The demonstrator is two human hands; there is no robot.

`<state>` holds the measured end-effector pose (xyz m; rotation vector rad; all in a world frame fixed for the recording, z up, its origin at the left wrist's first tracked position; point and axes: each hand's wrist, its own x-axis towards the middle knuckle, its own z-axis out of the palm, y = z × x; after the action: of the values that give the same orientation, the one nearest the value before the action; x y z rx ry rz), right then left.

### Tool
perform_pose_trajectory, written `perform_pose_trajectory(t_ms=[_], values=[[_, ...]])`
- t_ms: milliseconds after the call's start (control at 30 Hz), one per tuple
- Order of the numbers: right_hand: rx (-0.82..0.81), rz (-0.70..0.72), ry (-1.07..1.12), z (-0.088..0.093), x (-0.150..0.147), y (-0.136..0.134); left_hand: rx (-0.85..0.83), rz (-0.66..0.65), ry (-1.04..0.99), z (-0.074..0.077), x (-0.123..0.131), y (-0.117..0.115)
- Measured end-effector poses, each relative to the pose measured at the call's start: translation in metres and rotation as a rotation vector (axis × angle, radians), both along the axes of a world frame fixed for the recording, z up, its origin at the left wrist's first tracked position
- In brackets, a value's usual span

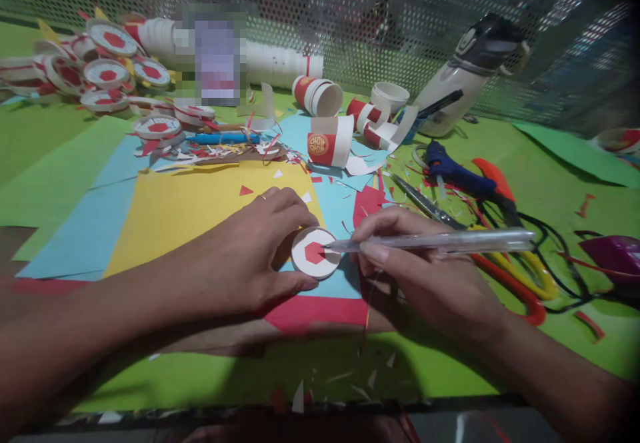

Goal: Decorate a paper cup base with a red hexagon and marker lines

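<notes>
Between the thumb and fingers of my left hand (257, 246) is a round white paper cup base (304, 268) with a red hexagon in its middle. It rests over stacked coloured paper, yellow (200, 210) and light blue (345, 286). My right hand (410, 263) grips a clear-barrelled pen (450, 240), its dark tip at the right part of the red hexagon. Whether the tip touches the surface, I cannot tell. Just beyond my hands, a cut paper cup (330, 142) with a red and gold print lies on its side.
Scissors (505, 276) with orange and yellow handles and a blue glue gun (460, 173) lie at right. A bottle (457, 76) leans behind them. Several decorated paper discs (157, 130) are piled at back left, before stacked white cups (280, 63) and a perforated screen (340, 3).
</notes>
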<state>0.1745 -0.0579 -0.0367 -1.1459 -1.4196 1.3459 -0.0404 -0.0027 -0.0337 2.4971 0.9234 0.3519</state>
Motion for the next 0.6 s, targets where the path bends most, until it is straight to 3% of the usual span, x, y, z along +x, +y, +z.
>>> perform_pose_trajectory(t_ms=[200,600], values=[[-0.106,-0.01,-0.117,0.008,-0.004,-0.005,0.007,0.028,-0.015,-0.001,0.001,-0.003],[-0.009,-0.054,-0.313,0.012,-0.011,-0.004,-0.023,0.081,-0.011,0.002,0.002,-0.004]])
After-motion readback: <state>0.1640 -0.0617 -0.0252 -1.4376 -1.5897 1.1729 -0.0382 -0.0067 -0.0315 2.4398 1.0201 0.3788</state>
